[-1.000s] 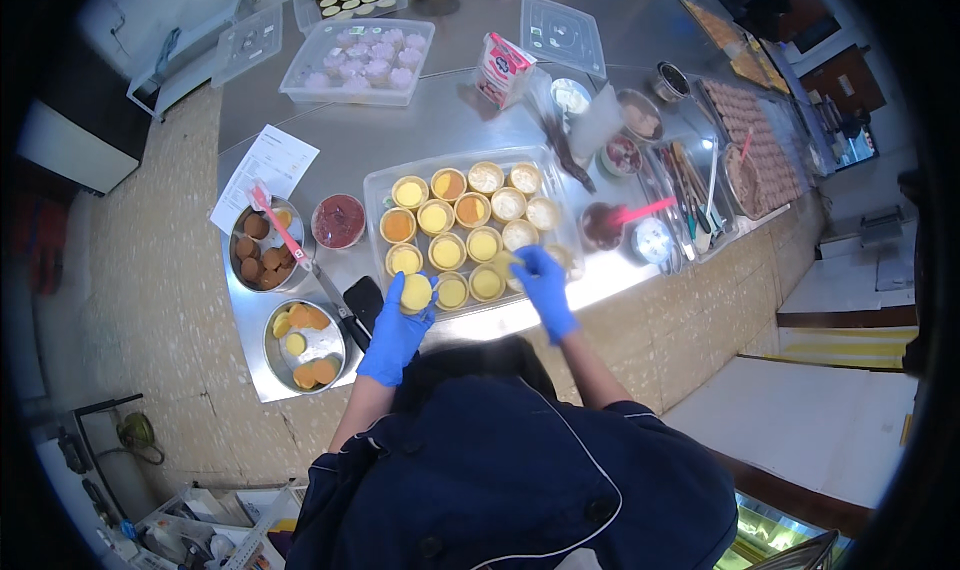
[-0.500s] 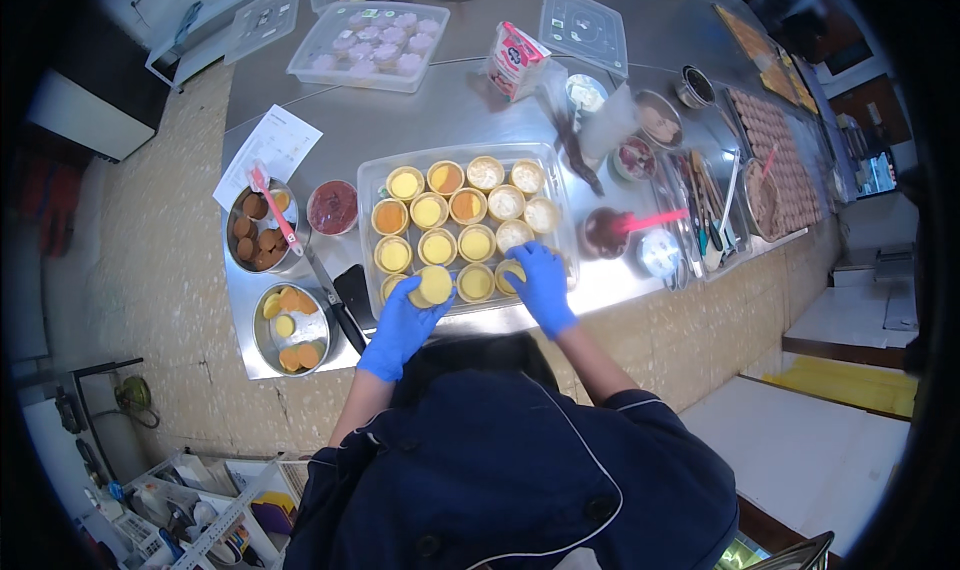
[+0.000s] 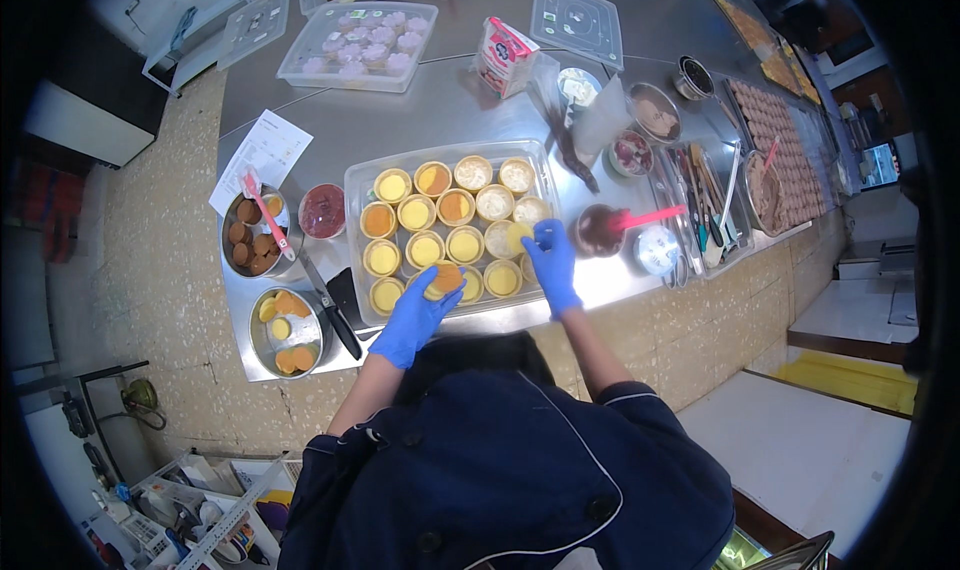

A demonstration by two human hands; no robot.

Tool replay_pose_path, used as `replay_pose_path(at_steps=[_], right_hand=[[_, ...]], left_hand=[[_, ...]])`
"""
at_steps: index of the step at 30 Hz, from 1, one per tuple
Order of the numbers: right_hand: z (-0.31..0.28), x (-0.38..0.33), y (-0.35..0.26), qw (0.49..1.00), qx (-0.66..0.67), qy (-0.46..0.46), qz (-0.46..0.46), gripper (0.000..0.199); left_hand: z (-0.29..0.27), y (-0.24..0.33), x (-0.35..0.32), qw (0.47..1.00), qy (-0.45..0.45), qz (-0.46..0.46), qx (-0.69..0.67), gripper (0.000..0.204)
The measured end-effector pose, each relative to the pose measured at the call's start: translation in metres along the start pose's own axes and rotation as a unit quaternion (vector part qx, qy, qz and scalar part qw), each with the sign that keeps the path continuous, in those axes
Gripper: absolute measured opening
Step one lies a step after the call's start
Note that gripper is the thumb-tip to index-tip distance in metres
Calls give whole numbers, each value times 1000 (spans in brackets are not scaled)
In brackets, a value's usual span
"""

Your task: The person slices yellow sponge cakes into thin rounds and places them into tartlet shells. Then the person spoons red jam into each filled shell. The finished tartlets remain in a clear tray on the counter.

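My left hand (image 3: 412,320), in a blue glove, is closed around a small stack of round sponge cake discs (image 3: 445,281), a browned face on top. It hovers over the near row of tart shells. My right hand (image 3: 552,265), gloved too, pinches a yellow sponge disc (image 3: 517,236) by its edge above the right side of a clear plastic tray (image 3: 352,205). Several round tart shells (image 3: 424,250) stand in rows there. Many have yellow or browned discs inside; shells with pale, crumbly-looking filling (image 3: 494,203) are at the far right. My right hand partly hides the rightmost shells.
Left of the tray stand a bowl of red filling (image 3: 323,212), a pan of brown discs (image 3: 231,253), a pan of yellow pieces (image 3: 257,342) and a knife (image 3: 342,328). On the right are a bowl with a pink spatula (image 3: 600,232) and a tool tray (image 3: 735,248).
My right hand has risen from a near-row shell toward the tray's right side and now pinches a disc. In my left hand, a browned face shows instead of a yellow one.
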State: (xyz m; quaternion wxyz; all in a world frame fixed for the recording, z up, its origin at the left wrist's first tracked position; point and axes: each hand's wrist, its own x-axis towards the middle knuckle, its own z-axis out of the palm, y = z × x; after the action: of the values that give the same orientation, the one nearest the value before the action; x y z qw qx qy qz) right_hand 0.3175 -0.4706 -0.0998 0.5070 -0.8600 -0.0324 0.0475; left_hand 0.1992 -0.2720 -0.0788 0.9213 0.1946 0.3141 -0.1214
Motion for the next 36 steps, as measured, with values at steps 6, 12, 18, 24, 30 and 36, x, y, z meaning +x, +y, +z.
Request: replay_pose_path(at_steps=[6,12,18,24,30,36], right_hand=[[19,8,9,959,-252,-65,-112,24],[20,1,-27,940,-190,7,-282,29],[12,-9,-44,972,124,-194,-46,27],[-43,10,-14,992,-92,-57,-69,19],[-50,0,11,888,-373,-162,-215,19],[-35,11,10,823,-460,-131,-308,15]], left_hand=[[-4,-1,4,999,12,23,32,35],[3,-2,14,992,17,48,117,34],[21,2,31,990,-28,28,137,36],[24,18,45,997,-58,-28,-48,40],[18,17,57,998,-41,-14,53,40],[27,16,61,979,-31,22,201,38]])
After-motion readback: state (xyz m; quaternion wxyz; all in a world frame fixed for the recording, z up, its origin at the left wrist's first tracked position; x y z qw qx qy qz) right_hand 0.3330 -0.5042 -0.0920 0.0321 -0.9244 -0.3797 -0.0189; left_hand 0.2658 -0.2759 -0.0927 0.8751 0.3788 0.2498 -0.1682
